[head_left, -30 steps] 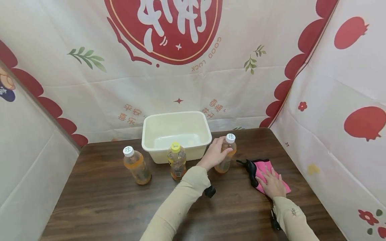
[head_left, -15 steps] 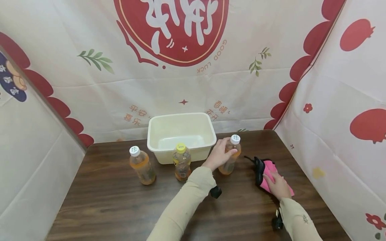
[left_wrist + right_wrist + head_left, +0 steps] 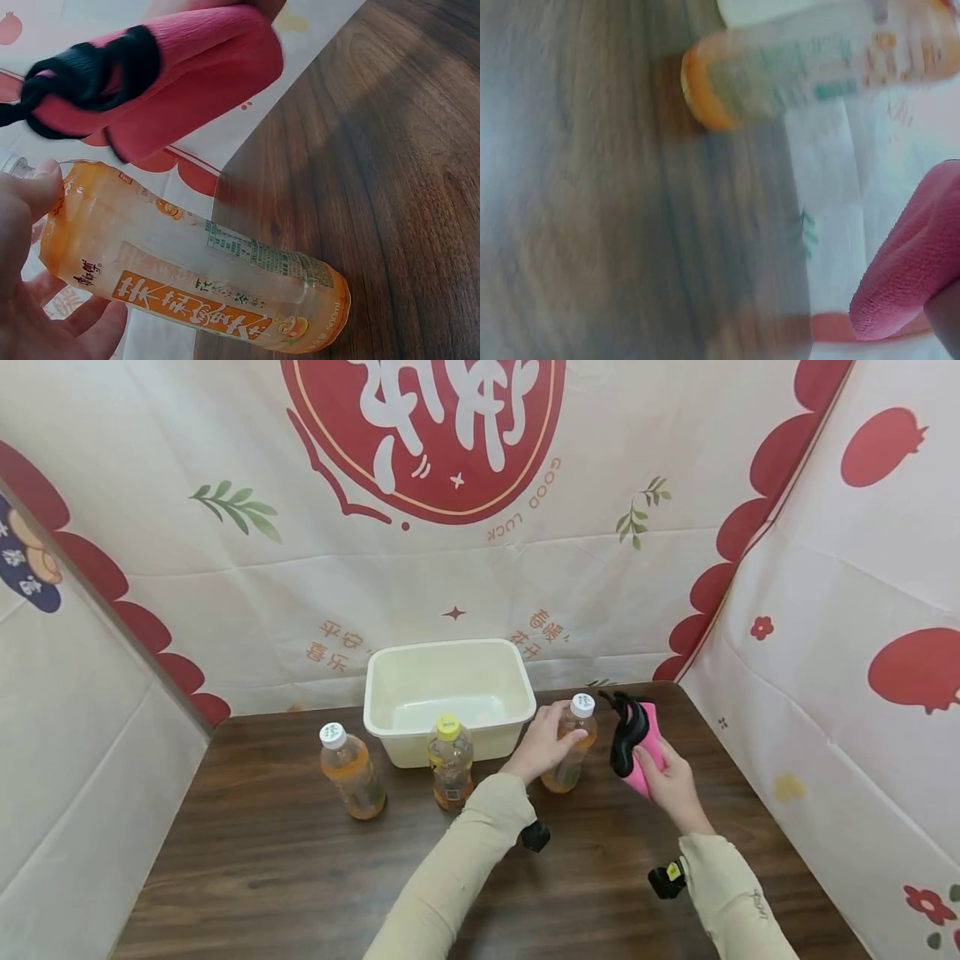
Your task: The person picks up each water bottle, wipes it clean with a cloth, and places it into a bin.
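My left hand [image 3: 538,745] grips the upper part of a clear plastic drink bottle [image 3: 566,768] with a white cap and an orange label. That bottle stands upright on the table, and its label fills much of the left wrist view. Just right of it, my right hand [image 3: 673,787] holds a folded pink cloth [image 3: 649,735] with black trim and a black cord, raised off the table. In the left wrist view the pink cloth [image 3: 202,82] hangs close beside the bottle. The right wrist view is blurred and shows only part of the cloth [image 3: 907,262].
A cream plastic basin [image 3: 450,743] stands at the back of the brown wooden table [image 3: 300,877]. A yellow-capped bottle [image 3: 452,768] is in front of it; another white-capped bottle [image 3: 354,781] stands to the left. Printed fabric [image 3: 450,568] hangs behind and at the sides.
My right hand lay flat on the pink cloth, then gathered it, and now has lifted it and brought it left towards the bottle. The left hand stays on the bottle.
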Demonstrator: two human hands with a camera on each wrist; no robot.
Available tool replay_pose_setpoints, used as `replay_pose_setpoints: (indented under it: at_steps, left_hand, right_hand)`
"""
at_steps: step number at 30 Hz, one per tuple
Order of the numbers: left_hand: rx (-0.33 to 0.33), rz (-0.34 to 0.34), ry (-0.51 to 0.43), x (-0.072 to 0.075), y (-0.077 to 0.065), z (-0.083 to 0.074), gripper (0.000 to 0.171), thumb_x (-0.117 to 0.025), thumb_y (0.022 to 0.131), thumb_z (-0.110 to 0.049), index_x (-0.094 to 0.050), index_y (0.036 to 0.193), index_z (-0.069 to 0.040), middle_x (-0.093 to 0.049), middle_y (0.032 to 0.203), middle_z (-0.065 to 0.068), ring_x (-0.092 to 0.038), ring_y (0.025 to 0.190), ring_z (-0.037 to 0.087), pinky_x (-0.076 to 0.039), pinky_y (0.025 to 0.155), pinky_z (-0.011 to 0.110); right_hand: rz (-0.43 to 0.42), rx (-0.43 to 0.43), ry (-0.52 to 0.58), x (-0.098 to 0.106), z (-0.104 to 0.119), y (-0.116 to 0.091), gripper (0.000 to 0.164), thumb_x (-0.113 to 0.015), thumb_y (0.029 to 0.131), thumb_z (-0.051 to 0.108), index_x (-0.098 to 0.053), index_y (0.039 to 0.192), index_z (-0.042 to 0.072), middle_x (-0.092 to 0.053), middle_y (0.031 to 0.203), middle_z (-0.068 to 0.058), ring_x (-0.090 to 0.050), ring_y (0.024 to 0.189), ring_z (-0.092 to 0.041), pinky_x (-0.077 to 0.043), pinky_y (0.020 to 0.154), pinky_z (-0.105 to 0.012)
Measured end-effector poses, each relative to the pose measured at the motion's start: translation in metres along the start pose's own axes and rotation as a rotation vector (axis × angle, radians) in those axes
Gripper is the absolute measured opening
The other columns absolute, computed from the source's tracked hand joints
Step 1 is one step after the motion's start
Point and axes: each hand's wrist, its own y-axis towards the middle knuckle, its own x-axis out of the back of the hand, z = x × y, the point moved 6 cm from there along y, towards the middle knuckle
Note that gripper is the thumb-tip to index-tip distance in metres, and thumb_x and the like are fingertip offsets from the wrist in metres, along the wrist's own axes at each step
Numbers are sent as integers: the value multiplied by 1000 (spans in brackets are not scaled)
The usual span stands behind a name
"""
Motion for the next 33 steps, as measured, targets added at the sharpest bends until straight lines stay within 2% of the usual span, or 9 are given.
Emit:
replay_pose_setpoints:
  at_steps: [2, 5, 10, 13, 15, 20, 23, 28, 33]
  left_hand:
    - [0, -5, -5, 0, 0, -1, 54, -53, 89, -37, -36, 136, -17, -42, 127, 9, -45, 116, 21, -38, 97, 35]
    - [-1, -12, -7, 0, -1, -1, 53, -54, 89, -35, -37, 135, -17, -43, 126, 9, -46, 114, 20, -39, 96, 34]
    - [-9, -28, -6, -2, -2, -1, 49, -56, 90, -30, -38, 134, -16, -44, 123, 9, -48, 109, 19, -41, 92, 32]
    - [0, -24, -17, -2, -2, 1, 48, -56, 90, -27, -38, 133, -16, -44, 122, 9, -48, 108, 19, -42, 91, 32]
    - [0, -20, -20, -2, -1, 2, 48, -56, 90, -28, -38, 133, -16, -44, 121, 10, -48, 108, 20, -42, 91, 33]
    - [-14, -18, -21, 1, 2, 1, 50, -55, 90, -30, -36, 133, -16, -42, 121, 11, -47, 108, 21, -41, 92, 34]
    - [-3, -11, -34, 2, 2, 2, 51, -56, 89, -33, -36, 133, -16, -42, 121, 10, -47, 108, 20, -41, 93, 34]
    - [16, -8, -65, 2, 1, 4, 52, -56, 88, -35, -36, 133, -19, -42, 122, 9, -46, 108, 19, -40, 93, 34]
    - [18, 1, -92, -1, 0, 3, 53, -55, 89, -35, -35, 135, -18, -41, 122, 9, -46, 110, 22, -40, 91, 33]
  right_hand:
    - [10, 28, 41, -6, 21, 1, 22, -54, 89, 5, -60, 105, -10, -57, 123, 1, -39, 95, 22, -30, 81, 1]
    - [27, 24, 79, -15, 44, 1, 23, -53, 88, -2, -57, 106, -14, -48, 122, -31, -37, 96, 24, -28, 82, 2]
    - [1, 11, 111, -30, 46, 2, 23, -54, 87, -3, -57, 108, -12, -59, 103, -29, -47, 81, 13, -37, 73, -3]
    - [-21, 19, 112, -37, 39, 2, 20, -55, 85, -5, -57, 104, -11, -60, 84, -24, -45, 67, 6, -37, 62, -6]
    - [-24, 19, 127, -41, 32, 3, 17, -55, 85, -6, -58, 101, -11, -60, 78, -20, -46, 64, 4, -38, 60, -8]
    - [-20, -21, 126, -50, 3, 4, 17, -56, 86, -1, -58, 101, -8, -61, 79, -17, -47, 66, 4, -39, 62, -9]
    - [-7, -44, 77, -55, -9, 0, 18, -56, 87, 3, -58, 102, -6, -61, 82, -19, -47, 67, 3, -40, 63, -10]
    - [69, -75, -4, -65, -30, -12, 15, -58, 88, 12, -59, 96, 0, -60, 79, -15, -47, 66, -4, -41, 61, -18]
    - [160, -144, -49, -80, -58, -27, 17, -56, 91, 21, -58, 90, 4, -57, 74, -9, -46, 64, -10, -41, 60, -25]
